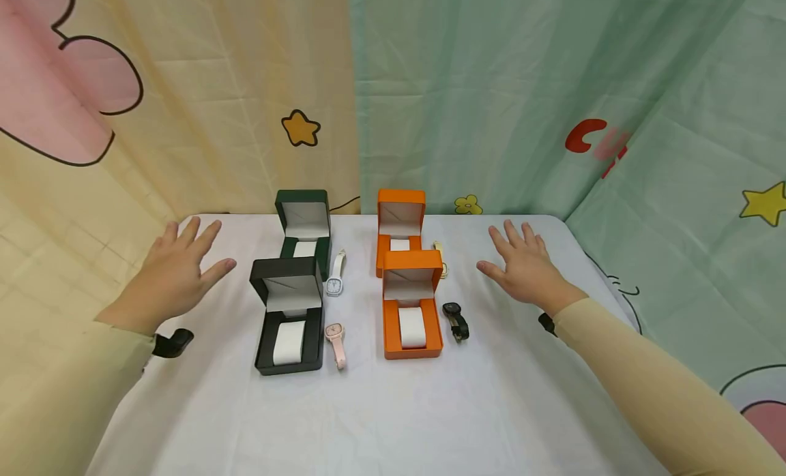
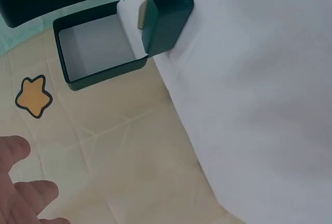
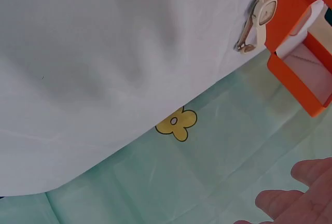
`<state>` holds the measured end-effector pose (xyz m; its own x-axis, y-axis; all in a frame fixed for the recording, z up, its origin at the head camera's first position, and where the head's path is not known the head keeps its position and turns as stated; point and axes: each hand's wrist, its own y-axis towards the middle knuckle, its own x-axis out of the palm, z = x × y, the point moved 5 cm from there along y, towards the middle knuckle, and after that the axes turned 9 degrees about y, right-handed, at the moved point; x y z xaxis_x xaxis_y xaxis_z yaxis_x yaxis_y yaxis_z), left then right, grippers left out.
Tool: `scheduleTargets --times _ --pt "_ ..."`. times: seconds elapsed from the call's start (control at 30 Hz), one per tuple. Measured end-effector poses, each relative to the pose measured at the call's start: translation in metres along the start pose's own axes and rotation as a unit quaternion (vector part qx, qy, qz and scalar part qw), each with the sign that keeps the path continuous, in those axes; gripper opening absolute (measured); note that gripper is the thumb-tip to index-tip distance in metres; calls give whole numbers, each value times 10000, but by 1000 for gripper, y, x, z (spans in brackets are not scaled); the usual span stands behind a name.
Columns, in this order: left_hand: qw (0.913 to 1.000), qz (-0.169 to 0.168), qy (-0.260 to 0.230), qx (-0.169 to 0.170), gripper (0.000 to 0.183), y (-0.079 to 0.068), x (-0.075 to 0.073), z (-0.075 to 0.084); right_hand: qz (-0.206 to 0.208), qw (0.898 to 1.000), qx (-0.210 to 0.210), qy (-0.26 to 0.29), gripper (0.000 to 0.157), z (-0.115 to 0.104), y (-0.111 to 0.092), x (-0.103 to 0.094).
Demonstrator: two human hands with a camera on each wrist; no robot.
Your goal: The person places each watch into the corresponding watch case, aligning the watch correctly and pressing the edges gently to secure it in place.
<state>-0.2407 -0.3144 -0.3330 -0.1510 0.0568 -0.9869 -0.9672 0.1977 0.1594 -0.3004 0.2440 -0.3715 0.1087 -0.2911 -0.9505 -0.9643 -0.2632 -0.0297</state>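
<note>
My left hand [image 1: 175, 278] hovers over the left side of the white table, fingers spread and holding nothing. On the right, my right hand [image 1: 525, 268] is likewise spread, with nothing in it. Between them stand a dark green watch box [image 1: 303, 220], a black watch box [image 1: 288, 319] and two orange watch boxes, one at the back [image 1: 400, 217] and one in front [image 1: 413, 322]. Each lid is raised, showing a white cushion. Beside the boxes lie a white watch [image 1: 335, 275], a pink watch [image 1: 336, 343], a black watch [image 1: 456, 320] and a pale gold watch [image 3: 259, 19], partly hidden in the head view.
A white cloth covers the table [image 1: 381, 414]. Behind it hang a yellowish curtain [image 1: 233, 108] and a green curtain [image 1: 479, 101] with cartoon prints. Each wrist wears a black strap, the left one [image 1: 173, 343] with a protruding piece.
</note>
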Motion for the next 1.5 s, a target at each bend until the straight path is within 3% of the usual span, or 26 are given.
scheduleTargets --times 0.23,0.67,0.77,1.0,1.1,1.17,1.33,1.5 --pt "9981 393 -468 126 77 -3 -14 24 -40 9999 -6 104 89 -1 -4 1" --pt "9869 1024 -916 847 80 -19 -40 102 -384 9982 -264 387 81 -11 -11 8" --pt "9816 1217 -992 1087 79 -26 -42 124 -585 9963 -327 536 81 -13 -13 12" --pt "9557 1901 -997 2012 80 -44 -38 179 -964 9914 -556 690 78 -13 -15 24" --pt "9525 1757 -1111 2226 77 -48 -30 201 -1144 9891 -594 709 76 -15 -14 30" --pt "9559 1462 -1232 2229 74 -47 -21 214 -1249 9878 -637 673 74 -17 -14 36" --pt "9676 553 -1522 1939 78 -39 3 237 -1487 9845 -656 654 68 -20 -16 49" --pt "9715 -273 -1672 1657 80 -27 25 252 -1630 9816 -745 655 64 -22 -18 58"
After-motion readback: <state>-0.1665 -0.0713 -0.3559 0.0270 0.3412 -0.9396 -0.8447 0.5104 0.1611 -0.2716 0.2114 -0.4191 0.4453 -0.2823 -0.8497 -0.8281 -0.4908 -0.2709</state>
